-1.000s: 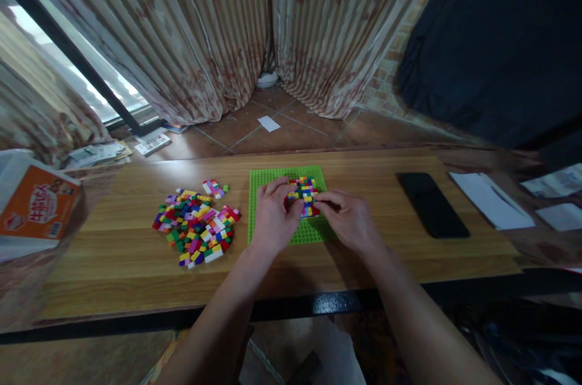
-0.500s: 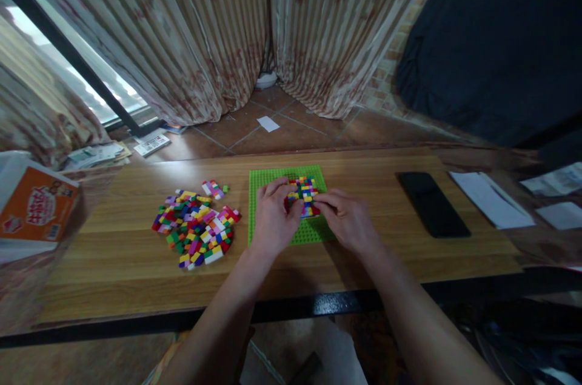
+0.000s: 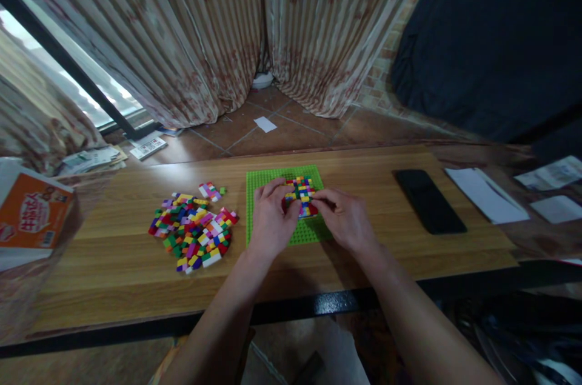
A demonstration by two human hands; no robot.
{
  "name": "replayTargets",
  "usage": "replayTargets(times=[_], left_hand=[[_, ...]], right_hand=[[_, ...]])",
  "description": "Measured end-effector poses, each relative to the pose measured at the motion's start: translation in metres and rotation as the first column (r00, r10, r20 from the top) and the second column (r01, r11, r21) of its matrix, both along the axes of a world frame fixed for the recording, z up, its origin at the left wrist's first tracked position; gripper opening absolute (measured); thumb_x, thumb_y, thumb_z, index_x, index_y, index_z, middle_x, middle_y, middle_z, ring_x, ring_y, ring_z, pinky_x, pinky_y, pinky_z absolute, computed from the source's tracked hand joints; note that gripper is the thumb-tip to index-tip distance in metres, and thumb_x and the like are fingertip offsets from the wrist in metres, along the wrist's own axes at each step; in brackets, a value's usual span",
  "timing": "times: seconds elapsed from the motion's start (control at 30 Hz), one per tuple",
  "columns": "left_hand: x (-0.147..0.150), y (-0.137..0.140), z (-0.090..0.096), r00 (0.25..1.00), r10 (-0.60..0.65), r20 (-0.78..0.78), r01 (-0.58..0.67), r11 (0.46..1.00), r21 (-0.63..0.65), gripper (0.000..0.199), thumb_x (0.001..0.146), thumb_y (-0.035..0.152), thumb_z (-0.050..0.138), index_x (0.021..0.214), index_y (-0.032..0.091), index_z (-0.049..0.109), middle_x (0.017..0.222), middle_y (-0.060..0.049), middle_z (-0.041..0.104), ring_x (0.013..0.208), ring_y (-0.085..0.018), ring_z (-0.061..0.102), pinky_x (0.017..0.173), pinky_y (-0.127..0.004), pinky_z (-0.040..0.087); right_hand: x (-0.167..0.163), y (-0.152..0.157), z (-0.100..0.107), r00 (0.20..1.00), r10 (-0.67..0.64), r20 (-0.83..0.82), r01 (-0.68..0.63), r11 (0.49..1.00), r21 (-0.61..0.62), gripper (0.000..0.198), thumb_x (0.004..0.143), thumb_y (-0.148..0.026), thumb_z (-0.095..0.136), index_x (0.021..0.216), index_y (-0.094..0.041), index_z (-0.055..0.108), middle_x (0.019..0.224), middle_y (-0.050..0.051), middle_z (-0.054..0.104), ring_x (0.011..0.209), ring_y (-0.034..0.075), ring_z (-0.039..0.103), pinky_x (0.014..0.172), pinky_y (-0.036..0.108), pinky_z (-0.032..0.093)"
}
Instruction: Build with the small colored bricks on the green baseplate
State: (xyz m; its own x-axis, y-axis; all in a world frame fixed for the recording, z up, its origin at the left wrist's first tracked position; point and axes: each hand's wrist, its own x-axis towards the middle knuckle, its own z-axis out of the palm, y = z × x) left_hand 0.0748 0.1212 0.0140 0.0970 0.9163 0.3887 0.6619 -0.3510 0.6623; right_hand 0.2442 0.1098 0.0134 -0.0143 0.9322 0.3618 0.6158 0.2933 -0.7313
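Observation:
A green studded baseplate (image 3: 254, 177) lies flat on the table, and a low block of multicoloured toy bricks (image 3: 302, 188) sits on it. My left hand (image 3: 273, 218) curls round the block's left side, thumb at its front and fingers at its far left, covering part of it. At the block's right edge, my right hand (image 3: 344, 215) has its thumb and forefinger pinched together; whatever is between those fingertips is too small to make out. A loose pile of mixed toy bricks (image 3: 195, 230) spreads to the left of the baseplate.
The wooden table (image 3: 113, 276) has a dark front edge. A black phone (image 3: 428, 201) lies on its right side, with white paper (image 3: 486, 196) beyond. An orange and white box (image 3: 34, 212) stands at the far left. Curtains (image 3: 191, 39) hang behind.
The whole view has shifted slightly, so everything sits a little further left. Both hands keep almost the same grip at the brick block, with the right fingertips moved very little.

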Motion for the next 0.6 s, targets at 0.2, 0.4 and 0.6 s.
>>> replayTargets(times=[0.2, 0.4, 0.6], left_hand=[[-0.0001, 0.0002, -0.0007, 1.0, 0.001, -0.002, -0.001, 1.0, 0.008, 0.021, 0.083, 0.017, 0.067, 0.104, 0.016, 0.071, 0.121, -0.012, 0.069, 0.12, -0.027, 0.06, 0.105, -0.048, 0.044], [-0.0011, 0.0004, -0.0009, 1.0, 0.001, -0.015, -0.001, 1.0, 0.011, 0.02, 0.083, 0.018, 0.068, 0.103, 0.017, 0.071, 0.121, -0.012, 0.069, 0.12, -0.027, 0.06, 0.105, -0.048, 0.044], [-0.0015, 0.0005, -0.0002, 1.0, -0.007, -0.025, 0.008, 1.0, 0.022, 0.018, 0.084, 0.019, 0.067, 0.102, 0.019, 0.07, 0.12, -0.01, 0.07, 0.12, -0.026, 0.06, 0.105, -0.048, 0.044]], right_hand=[[-0.0009, 0.0029, -0.0003, 0.996, -0.038, -0.078, 0.032, 0.996, -0.086, 0.011, 0.084, -0.028, 0.063, 0.078, -0.023, 0.07, 0.077, 0.001, 0.073, 0.071, 0.018, 0.066, 0.073, 0.031, 0.05], [-0.0003, 0.0041, -0.0047, 0.99, -0.031, -0.139, 0.012, 0.991, -0.135, 0.01, 0.082, -0.029, 0.064, 0.076, -0.023, 0.069, 0.075, 0.0, 0.071, 0.071, 0.017, 0.065, 0.071, 0.031, 0.048], [0.0033, 0.0025, -0.004, 0.979, -0.025, -0.205, -0.01, 0.986, -0.166, 0.016, 0.084, -0.035, 0.063, 0.08, -0.022, 0.07, 0.077, 0.001, 0.073, 0.071, 0.017, 0.065, 0.071, 0.031, 0.049]])
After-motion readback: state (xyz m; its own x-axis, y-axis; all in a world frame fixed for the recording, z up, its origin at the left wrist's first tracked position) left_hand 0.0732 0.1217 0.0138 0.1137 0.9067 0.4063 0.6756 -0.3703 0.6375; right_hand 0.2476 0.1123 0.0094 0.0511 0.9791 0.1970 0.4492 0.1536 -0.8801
